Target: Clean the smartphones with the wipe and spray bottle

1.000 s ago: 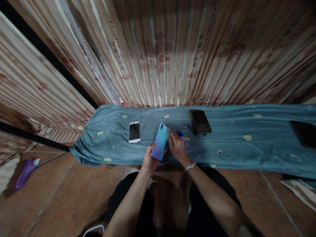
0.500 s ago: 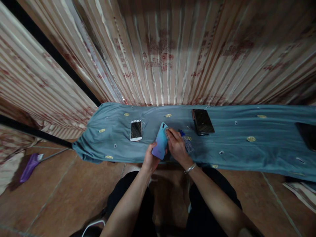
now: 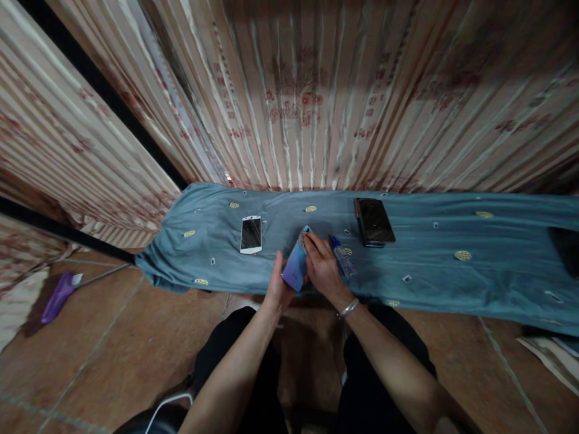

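The left hand (image 3: 277, 288) is closed around the lower part of a blue phone (image 3: 296, 265), which it holds tilted with its glossy back toward the camera, just above the near edge of the surface (image 3: 429, 277), which is draped in a blue-grey cloth. The right hand (image 3: 322, 269) rests its fingertips against the phone's upper right edge; whether they pinch something small there is too blurred to tell. The phone looks stiff, thin and light, and its shiny back is probably slippery, so a grip across the two long edges, as the left hand has it, seems safest; the glass faces are likely fragile and would fare badly if dropped on the tiled floor (image 3: 113, 361) below. Just beside the right hand lies a small clear bottle (image 3: 342, 257) with a blue cap. A white phone (image 3: 251, 234) lies face up to the left, well apart, and a black phone (image 3: 373, 222) lies to the right, farther back. Striped curtains (image 3: 307, 96) hang behind, and a purple tool (image 3: 58, 297) lies on the floor at far left.
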The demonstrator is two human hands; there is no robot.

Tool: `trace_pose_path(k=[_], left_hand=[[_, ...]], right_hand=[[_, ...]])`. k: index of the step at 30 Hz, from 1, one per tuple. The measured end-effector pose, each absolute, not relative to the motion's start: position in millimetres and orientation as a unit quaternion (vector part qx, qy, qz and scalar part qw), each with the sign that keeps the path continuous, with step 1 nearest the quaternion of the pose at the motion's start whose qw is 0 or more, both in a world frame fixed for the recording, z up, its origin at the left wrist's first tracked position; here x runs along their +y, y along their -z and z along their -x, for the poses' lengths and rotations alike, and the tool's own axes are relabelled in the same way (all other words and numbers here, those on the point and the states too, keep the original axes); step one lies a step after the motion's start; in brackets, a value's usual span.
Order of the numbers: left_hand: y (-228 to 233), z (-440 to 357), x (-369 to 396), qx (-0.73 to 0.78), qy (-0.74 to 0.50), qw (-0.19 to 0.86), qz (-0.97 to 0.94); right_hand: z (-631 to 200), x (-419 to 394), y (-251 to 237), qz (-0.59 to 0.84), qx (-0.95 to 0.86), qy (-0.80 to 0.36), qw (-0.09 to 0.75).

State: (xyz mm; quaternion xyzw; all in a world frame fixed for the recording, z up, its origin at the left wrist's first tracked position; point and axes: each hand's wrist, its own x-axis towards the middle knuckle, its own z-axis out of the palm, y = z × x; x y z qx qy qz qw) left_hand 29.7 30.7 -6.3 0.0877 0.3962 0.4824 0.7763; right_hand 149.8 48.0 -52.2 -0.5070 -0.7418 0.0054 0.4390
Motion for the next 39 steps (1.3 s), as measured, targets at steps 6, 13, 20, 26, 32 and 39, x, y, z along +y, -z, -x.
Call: trace_pose_path(k=[6, 13, 20, 26, 32, 39], left_hand=[[17.3, -32.8, 28.4, 0.381, -0.477, 0.784, -0.110], [15.6, -29.0, 31.2, 0.377, -0.501, 0.772, -0.102], [18.6, -27.3, 30.8, 0.383, -0.530, 0.750, -0.097], [19.5, -24.8, 33.0, 0.382, -0.547, 0.739, -0.096], [14.1, -14.4, 37.7, 0.397, -0.520, 0.750, -0.097], [15.4, -5.2, 44.8, 0.382, -0.482, 0.785, -0.081]], right_hand=[[-153.9, 51.5, 51.3, 0.526, -0.735, -0.028, 0.427], [-137.4, 31.7, 47.0, 0.475, -0.767, -0.018, 0.432], [-131.0, 14.6, 34.3, 0.433, -0.800, -0.030, 0.414], [-126.4, 4.7, 31.2, 0.389, -0.815, -0.024, 0.428], [-123.4, -3.2, 38.1, 0.356, -0.834, -0.043, 0.420], [-128.3, -6.4, 40.9, 0.340, -0.837, -0.022, 0.427]])
